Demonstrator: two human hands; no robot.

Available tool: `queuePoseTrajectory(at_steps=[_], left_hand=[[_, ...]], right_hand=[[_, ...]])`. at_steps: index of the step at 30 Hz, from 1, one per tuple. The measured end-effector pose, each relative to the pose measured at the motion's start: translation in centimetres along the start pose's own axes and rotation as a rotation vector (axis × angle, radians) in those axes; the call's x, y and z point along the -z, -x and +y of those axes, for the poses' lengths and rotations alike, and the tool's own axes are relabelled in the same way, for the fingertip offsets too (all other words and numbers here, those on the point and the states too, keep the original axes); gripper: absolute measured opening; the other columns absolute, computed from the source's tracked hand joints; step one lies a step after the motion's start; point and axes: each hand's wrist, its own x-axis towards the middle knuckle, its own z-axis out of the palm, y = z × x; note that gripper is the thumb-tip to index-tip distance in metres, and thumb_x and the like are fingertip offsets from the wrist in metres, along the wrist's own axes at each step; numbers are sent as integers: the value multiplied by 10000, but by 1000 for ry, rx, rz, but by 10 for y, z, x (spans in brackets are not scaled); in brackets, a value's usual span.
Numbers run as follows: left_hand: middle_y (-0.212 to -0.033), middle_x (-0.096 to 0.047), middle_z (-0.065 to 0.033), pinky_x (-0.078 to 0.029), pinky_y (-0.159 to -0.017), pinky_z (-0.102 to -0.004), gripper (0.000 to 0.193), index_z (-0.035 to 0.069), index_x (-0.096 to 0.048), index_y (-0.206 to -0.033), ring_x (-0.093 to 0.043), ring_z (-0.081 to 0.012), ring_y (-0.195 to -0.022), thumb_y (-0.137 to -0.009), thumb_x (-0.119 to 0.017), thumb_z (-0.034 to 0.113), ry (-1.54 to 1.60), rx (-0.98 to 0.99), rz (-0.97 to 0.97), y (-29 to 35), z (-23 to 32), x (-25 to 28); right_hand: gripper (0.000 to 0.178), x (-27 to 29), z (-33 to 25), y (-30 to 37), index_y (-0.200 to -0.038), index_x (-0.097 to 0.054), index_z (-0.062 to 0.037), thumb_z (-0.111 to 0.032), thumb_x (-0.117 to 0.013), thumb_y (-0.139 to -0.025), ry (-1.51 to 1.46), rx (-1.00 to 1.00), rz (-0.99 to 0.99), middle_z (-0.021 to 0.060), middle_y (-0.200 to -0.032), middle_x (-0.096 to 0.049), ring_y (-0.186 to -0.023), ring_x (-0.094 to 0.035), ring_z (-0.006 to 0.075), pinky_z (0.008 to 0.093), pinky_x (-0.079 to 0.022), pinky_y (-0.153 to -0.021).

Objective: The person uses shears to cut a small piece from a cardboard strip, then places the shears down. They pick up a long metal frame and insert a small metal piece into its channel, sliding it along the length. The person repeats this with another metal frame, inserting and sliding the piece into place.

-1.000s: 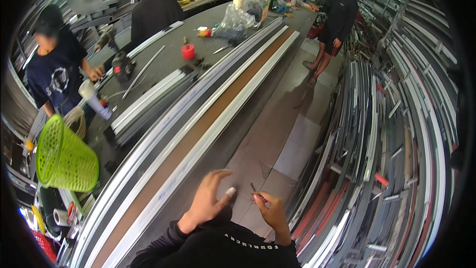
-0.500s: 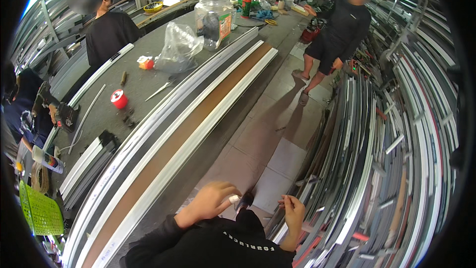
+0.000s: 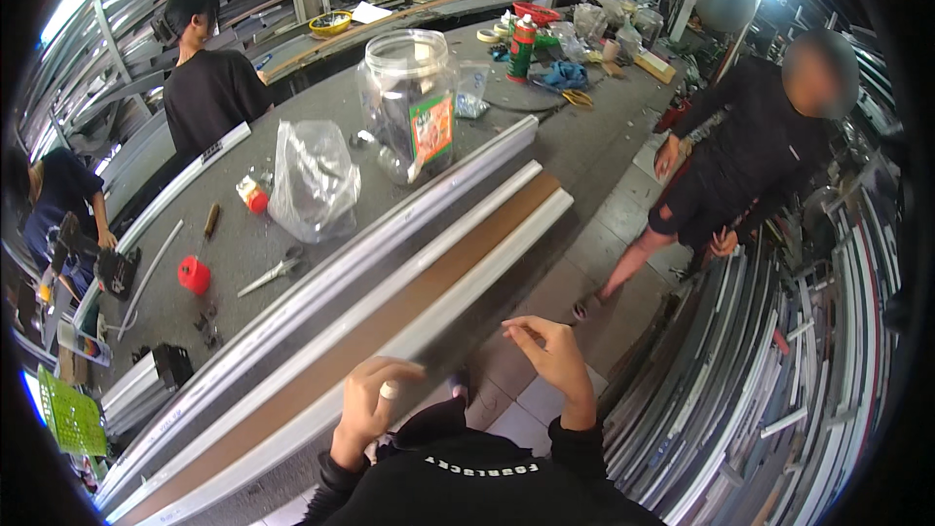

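Note:
My left hand is raised at the near edge of the workbench, fingers loosely curled and a white wrap on one digit. It holds nothing that I can see and is nearest to a long brown panel strip with white edges. To its right, over the floor beside the bench, my right hand hangs in the air with bent, loosely spread fingers and no visible object. Beyond the strip lies a long white profile. Past that are scissors, a red round container and a clear plastic bag.
A large clear jar and a green-red spray can stand on the bench. One person stands ahead on the right; two others are across the bench. Racks of long profiles line the right side. A green basket is at left.
My right hand has risen and moved forward; my left has shifted slightly left. The view has turned. The person on the right appears closer, with changed arm positions.

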Motion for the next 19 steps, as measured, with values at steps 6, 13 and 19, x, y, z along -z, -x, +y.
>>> queuePoseTrajectory(at_steps=[6, 13, 19], left_hand=[[-970, -739, -195, -524, -876, -452, 688, -16, -736, -922, -701, -393, -947, -1065, -295, 493, -39, 84, 231, -89, -30, -12], [-909, -725, -120, -492, -729, -433, 566, 56, -730, -898, -672, -340, -814, -1035, -377, 477, -348, 133, 259, -138, -52, -18], [-903, -735, -124, -502, -755, -416, 652, 78, -740, -867, -692, -327, -818, -1055, -323, 542, -521, 311, 466, -170, -53, -64]], right_hand=[[269, 27, -23, -126, -1145, -723, 1, -216, -674, -994, -31, 151, -316, 123, -917, -757, -849, -700, 125, 285, -543, -770], [309, 116, -4, -322, -1174, -710, -10, -268, -609, -1038, -309, 201, -131, 93, -872, -744, -741, -680, 105, 254, -544, -671], [449, 253, 23, -569, -1206, -688, -10, -408, -612, -1013, -4, 344, 131, 94, -830, -738, -621, -657, 111, 219, -497, -588]])
